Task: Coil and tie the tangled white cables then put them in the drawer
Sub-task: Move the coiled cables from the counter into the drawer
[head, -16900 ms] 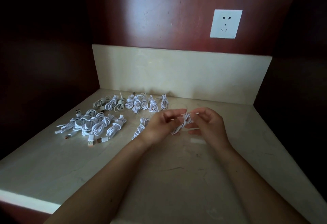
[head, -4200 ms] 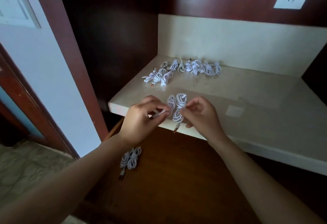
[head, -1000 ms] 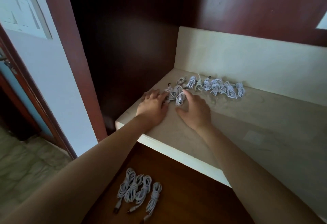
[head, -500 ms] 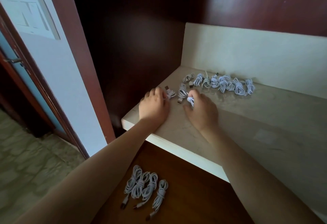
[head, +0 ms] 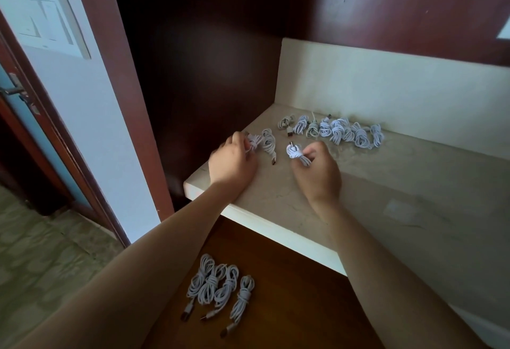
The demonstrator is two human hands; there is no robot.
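While fingers [head: 311, 151] pinch it, white cable [head: 294, 152] looks coiled — knotted

left hand [head: 231, 165], right hand [head: 317, 174], fingers [head: 310, 152] curled

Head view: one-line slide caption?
Left hand pinches one coiled cable, right hand grips another on the counter; four coils lie in the drawer.

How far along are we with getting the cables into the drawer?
Done: four tied cables lie in the drawer. In hand: the left hand grips one coil, the right hand another coil. Left: the back row of coils on the counter.
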